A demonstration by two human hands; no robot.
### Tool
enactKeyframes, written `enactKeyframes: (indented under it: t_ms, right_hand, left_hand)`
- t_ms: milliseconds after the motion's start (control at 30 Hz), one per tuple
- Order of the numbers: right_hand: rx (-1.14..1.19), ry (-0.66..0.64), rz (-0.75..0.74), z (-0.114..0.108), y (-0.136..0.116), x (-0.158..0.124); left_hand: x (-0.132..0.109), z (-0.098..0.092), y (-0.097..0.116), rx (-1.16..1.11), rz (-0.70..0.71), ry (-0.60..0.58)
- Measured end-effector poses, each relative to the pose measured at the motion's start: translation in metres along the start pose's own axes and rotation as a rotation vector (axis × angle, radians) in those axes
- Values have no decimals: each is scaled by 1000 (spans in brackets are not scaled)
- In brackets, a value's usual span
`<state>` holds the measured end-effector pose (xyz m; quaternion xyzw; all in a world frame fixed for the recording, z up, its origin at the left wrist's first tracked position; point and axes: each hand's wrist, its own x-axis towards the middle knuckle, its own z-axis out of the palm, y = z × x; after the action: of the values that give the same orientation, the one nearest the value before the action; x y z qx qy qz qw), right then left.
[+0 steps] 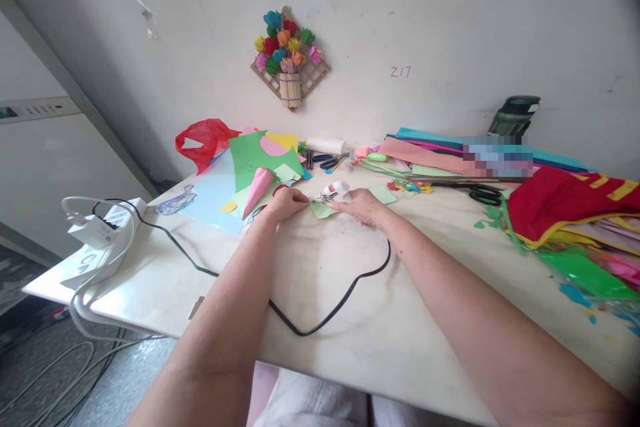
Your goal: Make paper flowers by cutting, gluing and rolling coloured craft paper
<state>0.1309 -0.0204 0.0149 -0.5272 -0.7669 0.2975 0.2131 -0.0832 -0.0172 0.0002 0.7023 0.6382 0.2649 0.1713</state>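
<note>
My right hand (364, 205) is closed around a small white glue gun (338, 191), which lies low over the table with its narrow end toward my left hand. A black cord (330, 315) loops over the tabletop and goes out of sight by my right wrist. With fingers pinched, my left hand (289, 203) is at the edge of a pale green piece of paper (323, 211) under the tip; the fingers partly hide the grip. Just beyond my left hand lies a pink paper cone (259, 192). Another pale green sheet (383, 195) is right of my right hand.
A white power strip (120, 215) with plugs sits at the left edge. Coloured papers (260, 153) and a red plastic bag (205, 140) are at the back left. Black-handled scissors (484, 194), a red cloth (560, 203) and paper scraps lie on the right.
</note>
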Motion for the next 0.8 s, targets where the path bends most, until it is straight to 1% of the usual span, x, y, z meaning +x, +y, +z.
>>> enactKeyframes:
  t_ms: [167, 467, 667, 800]
  right_hand:
    - [-22, 13, 30, -5, 3, -2]
    - [38, 27, 53, -10, 9, -3]
    - [34, 30, 60, -12, 17, 0]
    - [89, 37, 68, -14, 17, -1]
  left_hand:
    - [0, 0, -1, -5, 38, -8]
    - [-1, 0, -4, -41, 28, -16]
    - [-2, -1, -2, -26, 12, 0]
    - [-3, -1, -1, -21, 15, 1]
